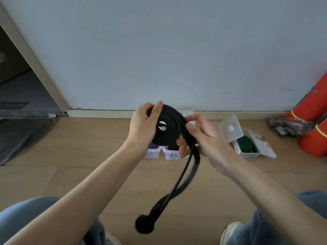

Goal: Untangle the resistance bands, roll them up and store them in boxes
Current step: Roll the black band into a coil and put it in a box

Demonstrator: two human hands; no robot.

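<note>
A black resistance band (169, 124) is partly wound into a flat coil held up in front of me. My left hand (141, 126) grips the coil from its left side, thumb over the top. My right hand (200, 137) pinches the loose strand where it leaves the coil. The free tail (177, 190) hangs down, twisted, and ends in a blurred loop near the floor. Behind my hands stand two clear boxes: one with a purple band (153, 146), another (172, 152) with dark contents. An open box (251, 153) to the right holds a green band (246, 145).
The boxes sit on a wooden floor (88, 152) by a white wall. Two orange rolled mats (313, 121) and a dark plastic bag (284, 125) lie at the right. A dark doormat (21, 135) and a doorway are at the left. My knees and shoes frame the bottom.
</note>
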